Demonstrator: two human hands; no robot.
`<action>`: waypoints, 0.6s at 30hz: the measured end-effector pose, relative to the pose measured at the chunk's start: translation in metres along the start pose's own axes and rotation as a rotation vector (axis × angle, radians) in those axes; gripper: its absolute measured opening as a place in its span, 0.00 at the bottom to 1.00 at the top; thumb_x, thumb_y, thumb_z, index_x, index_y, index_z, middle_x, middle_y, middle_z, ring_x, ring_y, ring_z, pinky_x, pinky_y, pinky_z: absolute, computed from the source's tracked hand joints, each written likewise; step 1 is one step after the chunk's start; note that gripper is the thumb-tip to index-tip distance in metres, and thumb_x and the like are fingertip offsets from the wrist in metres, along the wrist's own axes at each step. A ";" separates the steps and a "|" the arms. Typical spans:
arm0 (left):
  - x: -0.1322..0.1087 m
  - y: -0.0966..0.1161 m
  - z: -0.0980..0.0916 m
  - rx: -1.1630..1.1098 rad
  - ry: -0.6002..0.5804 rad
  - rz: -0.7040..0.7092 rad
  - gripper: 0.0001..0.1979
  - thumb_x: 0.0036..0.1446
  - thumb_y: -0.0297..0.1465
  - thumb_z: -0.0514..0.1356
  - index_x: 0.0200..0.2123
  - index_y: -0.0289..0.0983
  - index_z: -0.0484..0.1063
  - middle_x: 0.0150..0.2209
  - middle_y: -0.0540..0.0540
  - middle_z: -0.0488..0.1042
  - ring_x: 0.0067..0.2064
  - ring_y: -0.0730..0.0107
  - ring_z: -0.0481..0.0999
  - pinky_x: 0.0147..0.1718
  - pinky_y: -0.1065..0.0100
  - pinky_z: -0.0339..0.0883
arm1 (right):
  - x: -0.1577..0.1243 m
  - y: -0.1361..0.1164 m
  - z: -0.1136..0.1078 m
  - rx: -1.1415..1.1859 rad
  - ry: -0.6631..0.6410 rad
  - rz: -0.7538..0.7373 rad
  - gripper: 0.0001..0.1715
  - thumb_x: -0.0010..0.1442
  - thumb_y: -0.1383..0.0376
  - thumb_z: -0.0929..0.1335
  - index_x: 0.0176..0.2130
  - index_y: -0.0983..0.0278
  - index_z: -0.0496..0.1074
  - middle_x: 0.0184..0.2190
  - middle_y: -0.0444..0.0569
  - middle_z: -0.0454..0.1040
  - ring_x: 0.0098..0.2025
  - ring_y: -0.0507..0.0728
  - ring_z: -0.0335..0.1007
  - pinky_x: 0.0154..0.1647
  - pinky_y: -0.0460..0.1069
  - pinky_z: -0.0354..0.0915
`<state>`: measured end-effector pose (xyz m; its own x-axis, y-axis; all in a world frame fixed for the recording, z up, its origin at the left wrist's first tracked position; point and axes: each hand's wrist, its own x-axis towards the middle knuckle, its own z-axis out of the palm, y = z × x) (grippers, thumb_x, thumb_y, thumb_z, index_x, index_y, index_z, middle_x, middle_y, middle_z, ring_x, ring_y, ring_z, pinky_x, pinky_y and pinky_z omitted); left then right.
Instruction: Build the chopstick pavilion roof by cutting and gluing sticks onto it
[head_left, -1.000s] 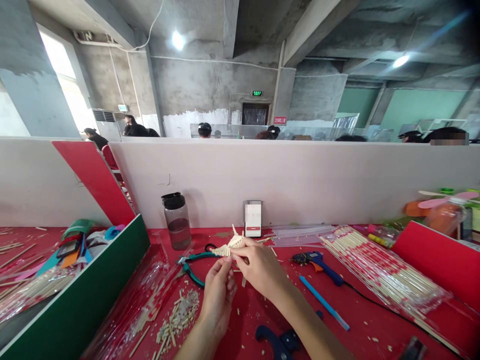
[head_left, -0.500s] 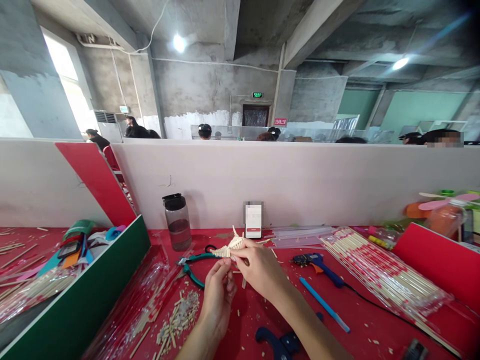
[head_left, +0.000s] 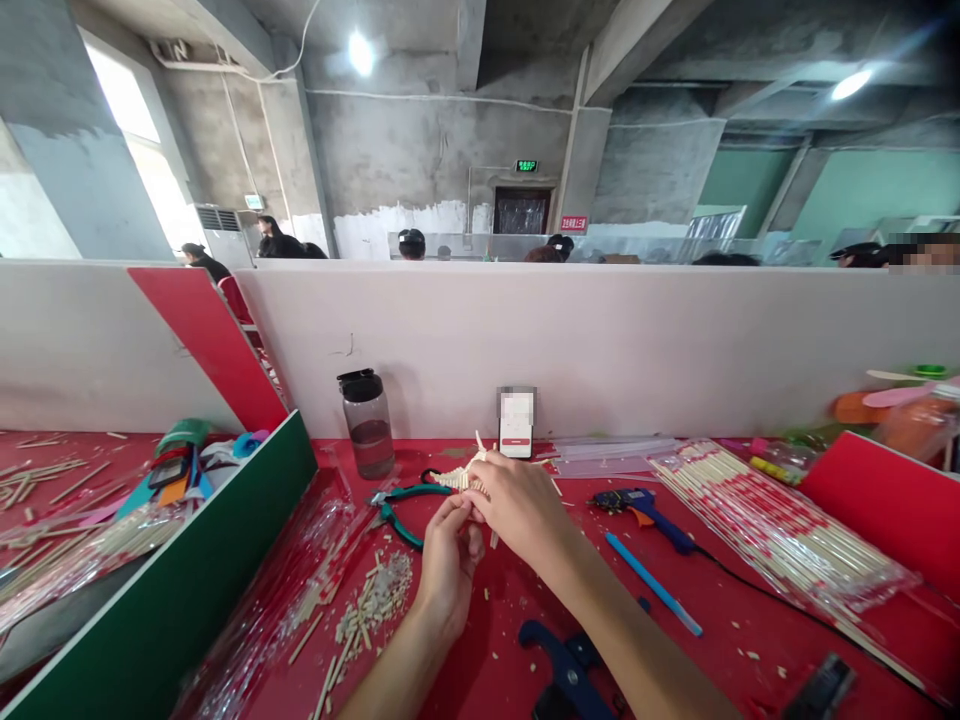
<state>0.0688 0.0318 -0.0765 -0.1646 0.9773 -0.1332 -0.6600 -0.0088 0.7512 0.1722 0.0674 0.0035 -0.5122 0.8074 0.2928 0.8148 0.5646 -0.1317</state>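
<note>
A small model built of pale wooden sticks (head_left: 453, 479) is at the table's middle, its right part hidden behind my fingers. My right hand (head_left: 525, 505) is closed over that right part, fingertips pinched and pointing left. My left hand (head_left: 448, 560) comes up from below with thumb and forefinger pressed together, meeting the right fingertips at the model's lower edge. Whatever sits between the left fingertips is too small to make out. Just left of the model lie green-handled pliers (head_left: 409, 492), jaws toward the left.
Stick offcuts (head_left: 379, 600) are heaped left of my forearm. A water bottle (head_left: 369, 430) and a phone (head_left: 517, 425) stand by the white partition (head_left: 637, 350). Rightward lie a glue gun (head_left: 645, 515), a blue pen (head_left: 652, 585) and bagged sticks (head_left: 780, 520). A dark blue tool (head_left: 570, 665) is nearer.
The view has shifted slightly, so the scene sits a little higher and to the right. My fingertips have come closer together at the model's lower edge, and my right hand covers more of it.
</note>
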 end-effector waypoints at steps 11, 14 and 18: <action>0.000 0.001 0.000 0.248 -0.138 -0.140 0.07 0.45 0.31 0.66 0.27 0.38 0.71 0.18 0.56 0.68 0.17 0.79 0.59 0.18 0.75 0.48 | 0.007 -0.007 0.003 -0.111 -0.017 -0.036 0.04 0.68 0.68 0.67 0.39 0.63 0.73 0.39 0.51 0.78 0.39 0.59 0.79 0.32 0.48 0.62; -0.004 0.014 0.000 0.430 -0.306 -0.254 0.02 0.43 0.26 0.65 0.21 0.36 0.75 0.17 0.50 0.72 0.17 0.76 0.63 0.17 0.74 0.48 | 0.005 -0.007 0.000 -0.105 -0.004 -0.041 0.06 0.69 0.68 0.66 0.39 0.63 0.74 0.40 0.51 0.78 0.39 0.59 0.78 0.32 0.48 0.61; -0.019 0.066 -0.002 0.670 -0.583 -0.421 0.07 0.38 0.18 0.67 0.18 0.35 0.80 0.15 0.45 0.74 0.16 0.68 0.68 0.18 0.71 0.55 | -0.012 -0.009 -0.016 0.089 0.072 -0.052 0.06 0.69 0.66 0.66 0.40 0.61 0.74 0.39 0.46 0.79 0.38 0.56 0.77 0.34 0.47 0.61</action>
<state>0.0269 0.0119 -0.0251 0.4956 0.8257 -0.2695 0.0007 0.3099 0.9508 0.1753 0.0496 0.0162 -0.5300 0.7639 0.3681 0.7584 0.6212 -0.1972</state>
